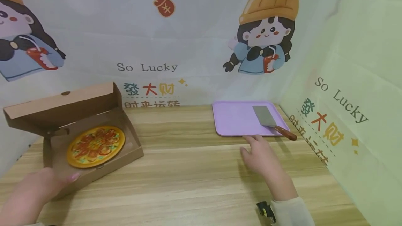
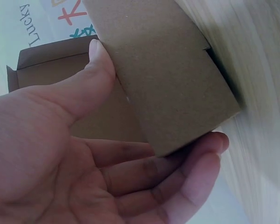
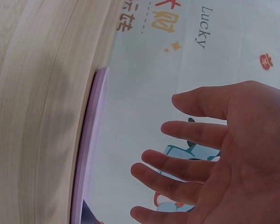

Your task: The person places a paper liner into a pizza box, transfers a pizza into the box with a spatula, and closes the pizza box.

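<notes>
My left hand [image 1: 32,191] holds the near left corner of an open cardboard pizza box [image 1: 110,168]. In the left wrist view its thumb lies along the top edge of the box wall and its fingers curl round the outer corner. A round pizza [image 1: 95,145] with red and green toppings lies inside the box. Over the table, my right hand [image 1: 262,156] has its fingers spread and holds nothing. Its fingertips are close to the front edge of a purple tray [image 1: 233,118]. On the tray rests a spatula [image 1: 265,116], its wooden handle jutting past the front right corner.
The wood-grain table [image 1: 176,170] carries the box on the left and the tray at the back right. Printed cloth walls [image 1: 201,51] rise behind the table and along its right side. The box lid [image 1: 69,102] stands raised near the back cloth.
</notes>
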Demonstrator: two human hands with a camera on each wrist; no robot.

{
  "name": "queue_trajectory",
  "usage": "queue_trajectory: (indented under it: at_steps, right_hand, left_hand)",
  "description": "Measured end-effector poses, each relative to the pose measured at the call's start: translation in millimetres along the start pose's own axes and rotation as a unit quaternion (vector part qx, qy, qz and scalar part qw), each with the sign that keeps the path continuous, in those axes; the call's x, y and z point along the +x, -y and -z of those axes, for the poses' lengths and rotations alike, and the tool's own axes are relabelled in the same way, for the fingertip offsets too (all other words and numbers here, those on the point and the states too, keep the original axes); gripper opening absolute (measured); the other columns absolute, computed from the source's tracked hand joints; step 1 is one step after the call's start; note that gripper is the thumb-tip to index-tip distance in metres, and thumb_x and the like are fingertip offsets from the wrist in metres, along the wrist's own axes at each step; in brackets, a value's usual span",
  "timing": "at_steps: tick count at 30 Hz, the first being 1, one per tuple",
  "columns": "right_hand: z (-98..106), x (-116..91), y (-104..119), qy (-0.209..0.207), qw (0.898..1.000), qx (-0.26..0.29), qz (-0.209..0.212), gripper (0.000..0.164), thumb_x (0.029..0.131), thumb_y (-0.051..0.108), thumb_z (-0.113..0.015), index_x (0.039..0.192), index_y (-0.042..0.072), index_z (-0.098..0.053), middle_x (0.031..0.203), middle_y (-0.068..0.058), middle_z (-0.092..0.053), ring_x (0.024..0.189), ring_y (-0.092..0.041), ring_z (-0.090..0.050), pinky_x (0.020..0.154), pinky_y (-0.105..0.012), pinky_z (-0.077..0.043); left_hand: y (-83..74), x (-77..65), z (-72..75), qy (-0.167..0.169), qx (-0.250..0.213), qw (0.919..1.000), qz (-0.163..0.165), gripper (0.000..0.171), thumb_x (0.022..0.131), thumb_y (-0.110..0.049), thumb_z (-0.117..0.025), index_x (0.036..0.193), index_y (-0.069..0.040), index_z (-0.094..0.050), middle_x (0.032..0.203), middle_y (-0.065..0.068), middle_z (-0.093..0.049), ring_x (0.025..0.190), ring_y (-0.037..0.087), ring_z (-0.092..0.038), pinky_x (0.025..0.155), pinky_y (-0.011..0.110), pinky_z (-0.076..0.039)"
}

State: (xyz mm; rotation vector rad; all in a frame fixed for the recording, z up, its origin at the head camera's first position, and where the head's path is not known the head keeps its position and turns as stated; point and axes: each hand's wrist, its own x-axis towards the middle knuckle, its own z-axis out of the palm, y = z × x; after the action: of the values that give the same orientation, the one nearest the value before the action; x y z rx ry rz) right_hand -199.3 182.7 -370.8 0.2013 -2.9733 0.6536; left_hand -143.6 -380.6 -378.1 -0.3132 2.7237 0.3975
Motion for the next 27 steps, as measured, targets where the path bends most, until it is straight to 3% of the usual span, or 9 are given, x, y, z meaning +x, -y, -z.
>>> queue_trajectory:
  at_steps: [8,17,27]
  right_hand:
    - [2.0,-2.1,0.3,0.006,1.000,0.000,-0.002,0.052,0.105,0.022,-0.060,0.150,-0.003,-0.055,0.151,-0.034,-0.054,0.141,-0.055,-0.052,0.119,-0.067,-0.043]
    - [4.3,-3.6,2.8,0.015,1.000,0.000,-0.006,0.054,0.105,0.022,-0.060,0.152,-0.002,-0.053,0.153,-0.034,-0.052,0.141,-0.055,-0.052,0.119,-0.067,-0.043]
    - [10.7,-2.3,10.4,0.041,0.999,-0.011,-0.009,0.061,0.107,0.025,-0.057,0.158,-0.005,-0.042,0.157,-0.034,-0.049,0.144,-0.054,-0.050,0.122,-0.066,-0.042]
  left_hand:
    - [5.3,4.6,-0.8,-0.015,-0.004,0.9994,-0.032,0.096,0.107,-0.064,-0.045,0.122,0.031,-0.051,0.122,0.054,-0.056,0.109,0.068,-0.060,0.091,0.072,-0.053]
    - [-3.0,5.0,-5.0,-0.071,0.011,0.9964,-0.046,0.100,0.103,-0.066,-0.053,0.123,0.032,-0.051,0.122,0.054,-0.055,0.108,0.070,-0.060,0.087,0.070,-0.055]
    - [-11.5,13.7,-5.8,-0.083,0.023,0.9934,-0.076,0.097,0.104,-0.067,-0.052,0.119,0.029,-0.057,0.119,0.051,-0.060,0.107,0.068,-0.062,0.089,0.072,-0.054]
